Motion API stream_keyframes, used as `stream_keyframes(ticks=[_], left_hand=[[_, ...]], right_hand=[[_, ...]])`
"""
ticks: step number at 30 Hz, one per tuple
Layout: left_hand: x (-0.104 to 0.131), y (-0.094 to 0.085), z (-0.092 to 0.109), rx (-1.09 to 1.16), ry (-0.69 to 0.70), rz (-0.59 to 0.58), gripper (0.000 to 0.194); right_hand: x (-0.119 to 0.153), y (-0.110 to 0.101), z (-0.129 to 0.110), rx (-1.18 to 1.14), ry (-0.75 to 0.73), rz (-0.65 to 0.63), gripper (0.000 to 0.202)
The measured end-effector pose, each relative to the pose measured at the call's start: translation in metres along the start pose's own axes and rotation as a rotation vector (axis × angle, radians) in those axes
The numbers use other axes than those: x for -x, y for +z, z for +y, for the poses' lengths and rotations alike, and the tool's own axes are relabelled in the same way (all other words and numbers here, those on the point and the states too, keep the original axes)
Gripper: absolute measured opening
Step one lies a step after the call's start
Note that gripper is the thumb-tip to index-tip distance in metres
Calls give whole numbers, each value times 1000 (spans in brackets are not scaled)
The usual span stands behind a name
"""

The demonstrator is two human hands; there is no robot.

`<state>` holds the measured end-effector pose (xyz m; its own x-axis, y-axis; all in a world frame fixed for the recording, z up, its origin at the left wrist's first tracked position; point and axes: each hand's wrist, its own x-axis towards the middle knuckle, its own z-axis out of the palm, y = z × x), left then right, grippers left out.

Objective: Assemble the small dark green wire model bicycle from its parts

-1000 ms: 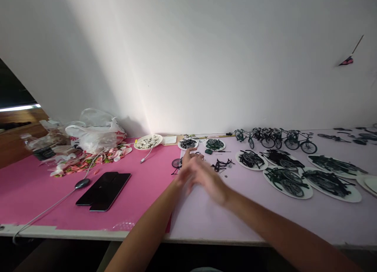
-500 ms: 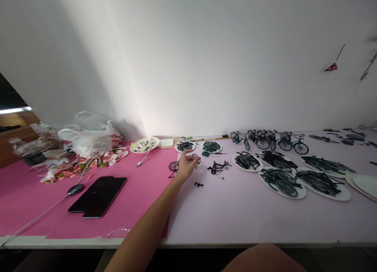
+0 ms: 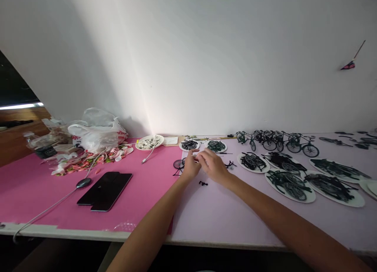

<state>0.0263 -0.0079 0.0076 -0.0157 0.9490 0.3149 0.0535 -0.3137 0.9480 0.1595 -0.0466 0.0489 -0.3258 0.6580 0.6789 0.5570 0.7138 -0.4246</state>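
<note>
My left hand (image 3: 192, 165) and my right hand (image 3: 212, 166) meet over the pale sheet, fingertips pinched close together. Whatever small piece they hold is hidden by the fingers. Left of my left hand lies a dark toy bicycle wheel (image 3: 178, 164) with a thin black part below it. Just beyond my right hand a black bicycle frame piece (image 3: 230, 165) shows in part. On the sheet below my hands sits a small black part (image 3: 203, 183). Behind them are two small plates of parts, one with black pieces (image 3: 190, 145) and one with dark green pieces (image 3: 217, 146).
Assembled toy bicycles (image 3: 302, 144) stand in a row by the wall. Several plates of parts (image 3: 290, 185) lie at right. On the pink sheet are two dark phones (image 3: 105, 191), a cable with a black puck (image 3: 83, 183), a plastic bag (image 3: 97, 134) and a plate of white pieces (image 3: 149, 142).
My right hand has come in from the right and joined my left hand at the fingertips. The view has turned slightly, shifting the table scene rightward.
</note>
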Motion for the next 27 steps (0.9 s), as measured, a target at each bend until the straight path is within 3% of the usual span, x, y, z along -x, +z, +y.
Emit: stream_keyframes(ticks=[4,8,12,16,21,27], left_hand=[[-3,-3,1,-70,62,-114,43],[-1,-2,-1,-119,80,-115,39],[-1,-2,-4,-134,88,-118,41],[-2,-2,-5,-153,95,-122,40],[-3,-2,-5,-192,118,-121,39],[-3,-2,-6,-226,172,-99,38]], right_hand=[[19,-12,56,212,86,110,37],[33,-16,78,165,139,144,39],[35,-12,81,62,192,192,43],[35,-7,77,14,146,227,46],[35,-7,72,-66,90,222,39],[35,-7,66,-115,124,224,33]])
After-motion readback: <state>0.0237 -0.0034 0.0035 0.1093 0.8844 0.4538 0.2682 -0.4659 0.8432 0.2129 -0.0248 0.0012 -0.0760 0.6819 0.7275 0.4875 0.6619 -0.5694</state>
